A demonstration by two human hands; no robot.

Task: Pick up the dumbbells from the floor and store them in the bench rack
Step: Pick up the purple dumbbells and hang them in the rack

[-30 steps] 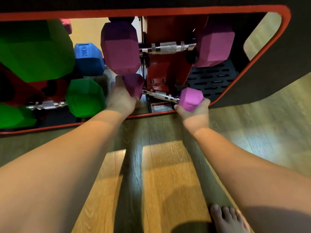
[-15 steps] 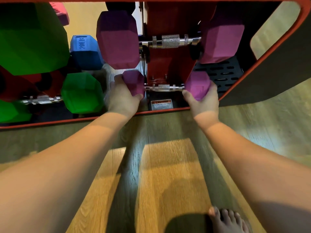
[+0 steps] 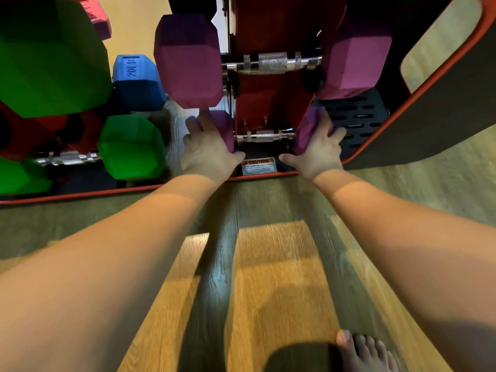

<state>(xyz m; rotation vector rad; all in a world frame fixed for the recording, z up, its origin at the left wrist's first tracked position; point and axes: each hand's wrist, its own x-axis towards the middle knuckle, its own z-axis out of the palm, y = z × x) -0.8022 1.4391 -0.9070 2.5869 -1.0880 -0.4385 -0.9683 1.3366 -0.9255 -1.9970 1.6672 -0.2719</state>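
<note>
A small purple dumbbell (image 3: 264, 136) with a chrome handle lies level on the lowest slot of the red bench rack (image 3: 271, 103). My left hand (image 3: 208, 149) wraps over its left head, and my right hand (image 3: 320, 147) covers its right head. Both thumbs point inward below the handle. Each head is mostly hidden by my fingers. Just above it, a larger purple dumbbell (image 3: 273, 63) rests in the rack.
Green dumbbells (image 3: 131, 146) and a blue one (image 3: 134, 81) fill the rack's left side. A black slotted tray (image 3: 359, 116) lies behind my right hand. A caution label (image 3: 259, 165) marks the rack's red bottom edge. My bare foot (image 3: 362, 353) stands on the wood floor (image 3: 268, 277).
The small purple dumbbell has gone from tilted to level and moved deeper into the rack. Both hands have slid forward over its heads.
</note>
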